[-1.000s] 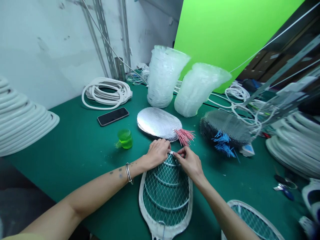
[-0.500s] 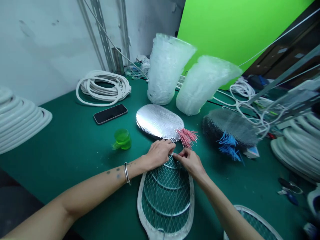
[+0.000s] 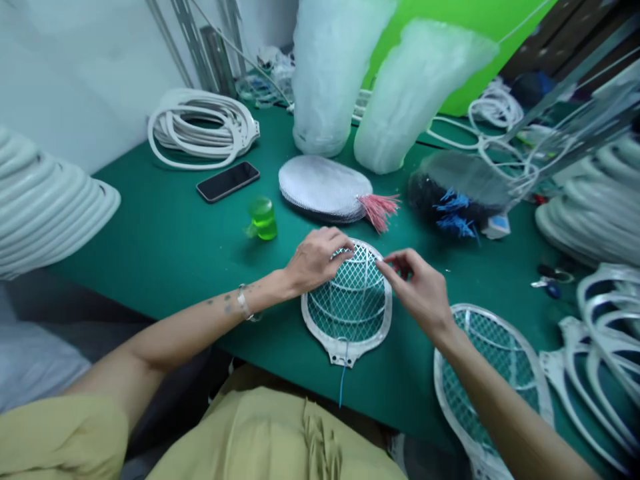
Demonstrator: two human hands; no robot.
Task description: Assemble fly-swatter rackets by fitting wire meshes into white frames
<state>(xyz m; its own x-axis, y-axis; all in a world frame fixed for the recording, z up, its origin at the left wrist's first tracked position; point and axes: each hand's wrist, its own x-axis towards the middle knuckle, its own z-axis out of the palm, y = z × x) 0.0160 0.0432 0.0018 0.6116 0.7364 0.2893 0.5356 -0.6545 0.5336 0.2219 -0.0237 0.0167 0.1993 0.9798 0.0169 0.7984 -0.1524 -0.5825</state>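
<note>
In front of me on the green table lies a white oval racket frame [image 3: 347, 346], with a metal mesh [image 3: 345, 310] set inside it. A thin blue wire [image 3: 342, 387] trails from its handle end toward me. My left hand [image 3: 316, 261] is closed at the frame's far left, its curled fingers and thumb at the mesh and rim. With thumb and forefinger pinched, my right hand [image 3: 419, 288] is at the upper right rim. Beyond the hands sits a stack of oval mesh sheets [image 3: 325, 185] with a tuft of red wires [image 3: 380, 210].
A green cup [image 3: 263, 219] and a phone [image 3: 229, 182] lie to the left, near looped white frames [image 3: 205, 130]. Stacked white frames [image 3: 50, 207] stand far left. Wrapped clear stacks [image 3: 323, 80] rise behind. Another meshed racket frame [image 3: 493, 360] and keys [image 3: 550, 283] are at right.
The view has tilted down, bringing my yellow clothing into sight. My hands have moved apart from the frame's far tip, the right one going along the rim to the right.
</note>
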